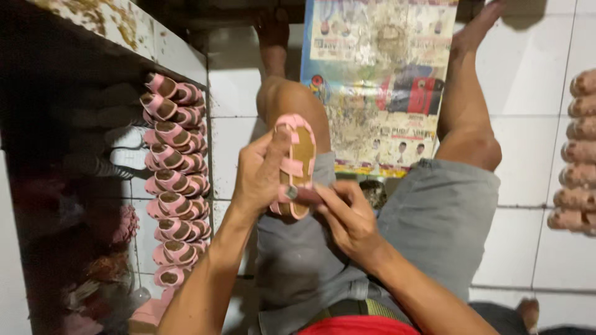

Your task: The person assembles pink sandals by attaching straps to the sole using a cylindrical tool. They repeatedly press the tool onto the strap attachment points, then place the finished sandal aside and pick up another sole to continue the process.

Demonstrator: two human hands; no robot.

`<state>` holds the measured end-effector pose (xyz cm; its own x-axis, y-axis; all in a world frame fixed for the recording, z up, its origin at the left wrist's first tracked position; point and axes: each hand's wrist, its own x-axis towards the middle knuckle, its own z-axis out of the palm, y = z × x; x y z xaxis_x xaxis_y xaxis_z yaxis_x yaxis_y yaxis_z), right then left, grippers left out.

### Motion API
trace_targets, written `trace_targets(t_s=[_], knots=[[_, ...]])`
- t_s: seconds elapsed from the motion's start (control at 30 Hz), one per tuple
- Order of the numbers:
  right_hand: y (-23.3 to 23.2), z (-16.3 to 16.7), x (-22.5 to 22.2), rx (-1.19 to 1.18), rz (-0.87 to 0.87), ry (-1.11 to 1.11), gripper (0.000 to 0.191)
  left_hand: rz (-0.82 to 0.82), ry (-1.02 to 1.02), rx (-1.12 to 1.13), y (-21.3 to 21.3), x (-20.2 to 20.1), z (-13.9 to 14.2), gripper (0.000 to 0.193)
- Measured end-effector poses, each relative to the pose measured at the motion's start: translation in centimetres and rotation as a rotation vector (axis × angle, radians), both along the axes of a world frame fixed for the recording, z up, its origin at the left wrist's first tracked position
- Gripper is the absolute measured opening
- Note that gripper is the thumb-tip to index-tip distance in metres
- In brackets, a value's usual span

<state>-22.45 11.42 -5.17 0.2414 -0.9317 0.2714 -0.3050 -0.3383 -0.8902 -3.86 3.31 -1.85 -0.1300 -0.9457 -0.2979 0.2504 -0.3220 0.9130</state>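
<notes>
Head view. Pink sandal [297,162] held above lap, over grey shorts [434,211]; long axis near vertical, toe end up, tan insole facing camera. Heel end hidden behind fingers. Left hand [261,177] clasped round sandal's left edge. Right hand [347,217] pinching heel strap; small fitting there too small to identify. One sandal in hand. Left of sandal: stacked column of pink sandals [177,180], count unclear, lower ones in shadow. Far right of sandal: second stack [577,155], cut off by frame. Soiled poster [379,80] on tiled floor [534,74] beyond sandal.

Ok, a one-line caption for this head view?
Both hands, left and right, hold a pink sandal beside a stacked row of sandals.
</notes>
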Motion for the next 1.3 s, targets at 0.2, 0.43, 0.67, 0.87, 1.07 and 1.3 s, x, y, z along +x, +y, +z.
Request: trace_targets(t_s=[0.2,0.43,0.67,0.87,1.07,1.3], knots=[[-0.9,1.2,-3.9,0.111,-0.042,-0.006,0.043,-0.040,-0.143,0.079,-0.1,0.0,0.9,0.056],[-4.4,3.3,-2.6,-0.127,-0.024,0.193,0.041,-0.146,-0.387,-0.065,-0.9,-0.9,2.0,0.051],[-4.5,3.7,-5.0,-0.064,-0.050,0.216,0.043,-0.117,-0.375,0.007,-1.5,-1.1,2.0,0.049],[-4.4,2.2,-2.7,-0.086,-0.030,0.099,0.044,-0.135,-0.320,-0.166,-1.0,-0.5,0.7,0.057],[-5.4,-0.3,-1.6,-0.031,-0.006,-0.018,0.043,-0.051,-0.128,0.125,-1.3,-0.1,-0.4,0.056],[-4.7,-0.7,-0.8,-0.127,-0.013,-0.098,0.041,-0.049,-0.030,0.151,-1.1,0.2,-0.7,0.064]])
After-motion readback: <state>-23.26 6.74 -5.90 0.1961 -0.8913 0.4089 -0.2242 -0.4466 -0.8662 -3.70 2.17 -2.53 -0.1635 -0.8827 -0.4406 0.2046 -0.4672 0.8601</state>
